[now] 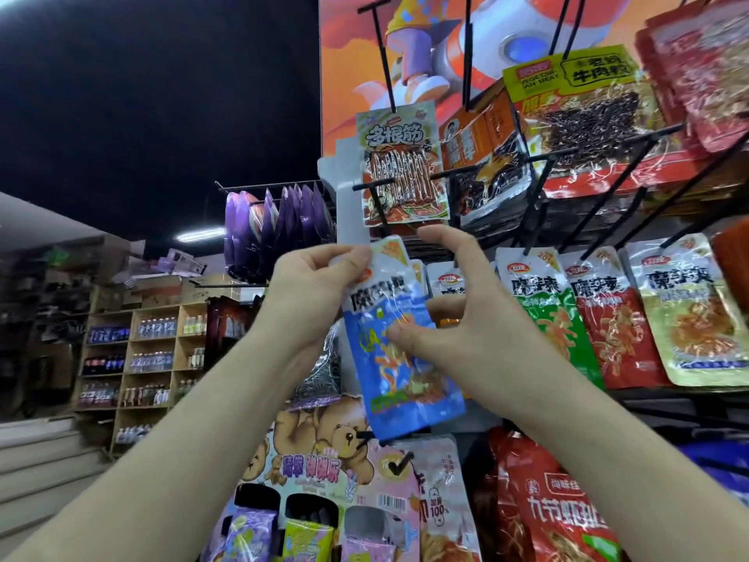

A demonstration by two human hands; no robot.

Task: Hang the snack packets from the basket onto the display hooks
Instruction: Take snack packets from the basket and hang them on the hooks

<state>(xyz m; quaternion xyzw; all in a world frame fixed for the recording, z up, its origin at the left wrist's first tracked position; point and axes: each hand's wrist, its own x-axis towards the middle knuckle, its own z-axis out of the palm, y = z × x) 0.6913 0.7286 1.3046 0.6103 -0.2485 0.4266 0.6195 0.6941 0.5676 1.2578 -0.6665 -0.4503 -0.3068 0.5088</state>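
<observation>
Shop display hooks [381,54] bore hanging packets [620,330]; left hand [312,285] pinched top of blue snack packet [405,383], right hand [478,330] gripped its middle.

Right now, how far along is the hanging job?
Done: a green packet, red packet and yellow packet hang alongside. In hand: the left hand pinches the blue packet by its top corner, the right hand grips its middle. Left: seating it on a hook; the basket is out of view.

One packet [409,358] between left hand [308,285] and right hand [466,318], hung packets [608,314] behind and right, bottle shelves [150,350] far left.
</observation>
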